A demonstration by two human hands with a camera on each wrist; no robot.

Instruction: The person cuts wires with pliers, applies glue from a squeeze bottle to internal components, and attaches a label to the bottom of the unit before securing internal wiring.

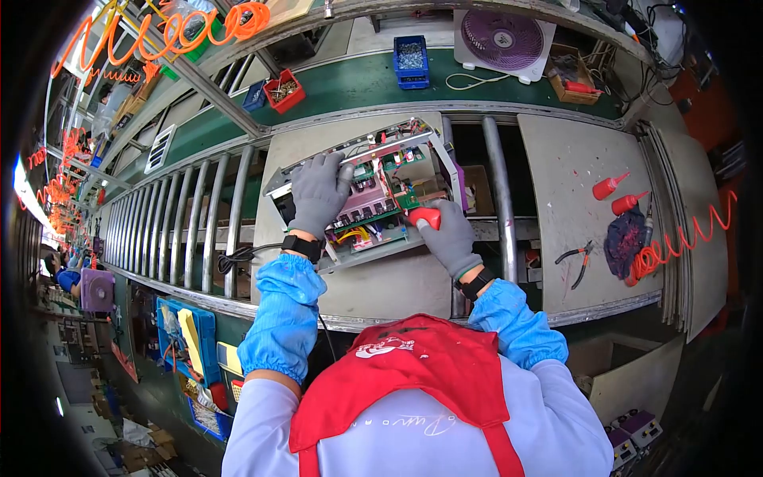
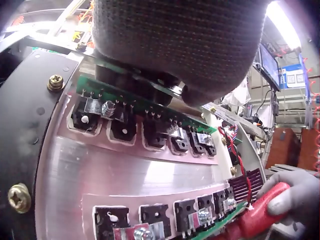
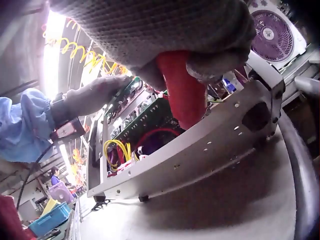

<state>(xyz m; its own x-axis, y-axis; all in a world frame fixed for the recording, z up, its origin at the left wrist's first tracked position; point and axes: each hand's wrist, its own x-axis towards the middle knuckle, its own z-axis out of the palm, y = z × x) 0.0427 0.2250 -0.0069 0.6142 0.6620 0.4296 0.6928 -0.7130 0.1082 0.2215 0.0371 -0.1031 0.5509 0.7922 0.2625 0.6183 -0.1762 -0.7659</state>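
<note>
An electronic unit in an open metal case [image 1: 381,238] lies on the worktop, its green circuit boards [image 2: 150,107] and rows of black transistors [image 2: 122,131] exposed. My gloved left hand [image 1: 318,195] rests over the left part of the case, fingers extended across the boards. In my gloved right hand [image 1: 453,238] is a red squeeze bottle [image 3: 185,92], gripped over the case's right side. From the left wrist view, the bottle's nozzle reaches the end of the lower transistor row. White dabs mark some transistors. Yellow wires [image 3: 116,151] bunch near the front wall.
Two red bottles [image 1: 610,187], pliers [image 1: 579,261] and a dark rag [image 1: 625,242] lie on the board to the right. Metal rollers [image 1: 163,222] extend left. Behind stand a purple fan [image 1: 502,40], a blue screw bin [image 1: 411,63] and a red bin [image 1: 284,91].
</note>
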